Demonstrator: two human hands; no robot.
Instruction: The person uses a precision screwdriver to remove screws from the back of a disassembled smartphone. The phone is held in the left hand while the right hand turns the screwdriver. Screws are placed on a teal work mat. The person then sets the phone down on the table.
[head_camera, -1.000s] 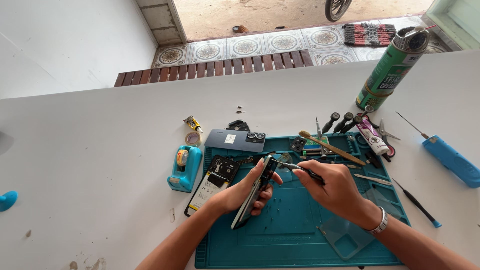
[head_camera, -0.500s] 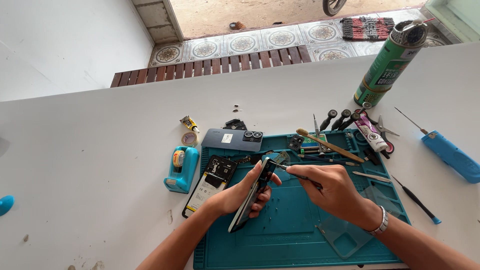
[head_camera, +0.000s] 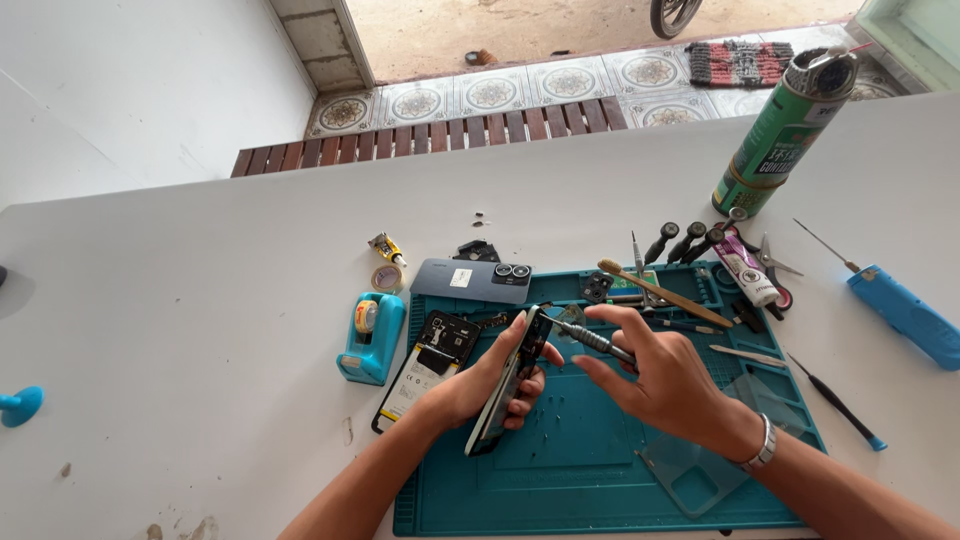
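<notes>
While left hand (head_camera: 478, 385) grip clamps one phone (head_camera: 508, 385), right hand (head_camera: 655, 380) pinches one screwdriver (head_camera: 590, 338).

A single head-worn camera looks steeply down and forward from close above the white table (head_camera: 200, 300), centred on the teal work mat (head_camera: 600, 470), with the tiled floor (head_camera: 560, 85) beyond the far edge.

Right hand (head_camera: 655, 385) has lifted slightly, fingers more spread; thin metal screwdriver (head_camera: 590, 338) now angled flatter, tip at upper edge of black opened smartphone (head_camera: 510, 385). Left hand (head_camera: 478, 385) tilts phone more edge-on.
</notes>
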